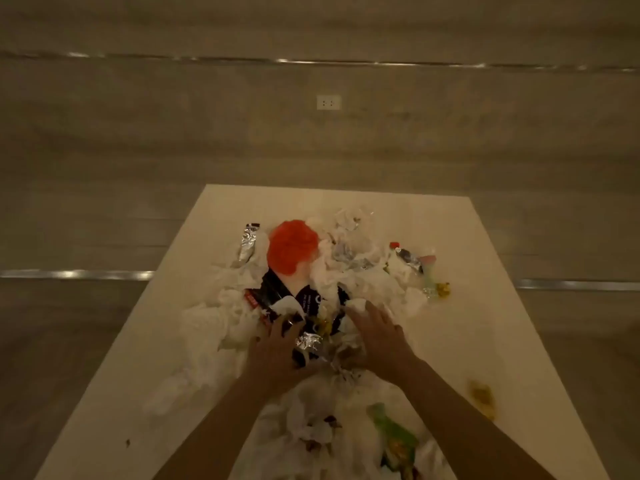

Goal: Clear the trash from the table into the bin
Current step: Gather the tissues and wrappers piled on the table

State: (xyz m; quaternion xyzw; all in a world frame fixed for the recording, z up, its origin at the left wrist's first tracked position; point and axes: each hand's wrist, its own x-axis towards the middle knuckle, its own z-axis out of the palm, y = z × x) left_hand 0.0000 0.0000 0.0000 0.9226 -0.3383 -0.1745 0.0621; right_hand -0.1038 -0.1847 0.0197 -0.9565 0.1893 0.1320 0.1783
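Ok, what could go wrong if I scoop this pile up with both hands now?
Your left hand and right hand cover only the pile's middle, so loose tissues likely spill. The foil wrapper lies beyond them and may get left. The yellow mess could smear.

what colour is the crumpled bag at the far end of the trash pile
Bright orange-red. The bag shows best in the head view, the only view here.

A pale rectangular table [446,223] carries a heap of crumpled white tissues [204,320]. A red-orange plastic bag [292,245] lies toward the far edge, touching a black printed wrapper [278,291]. Mid-heap, the left hand [273,355] and right hand [381,341] press either side of a crumpled silver foil scrap [308,341].
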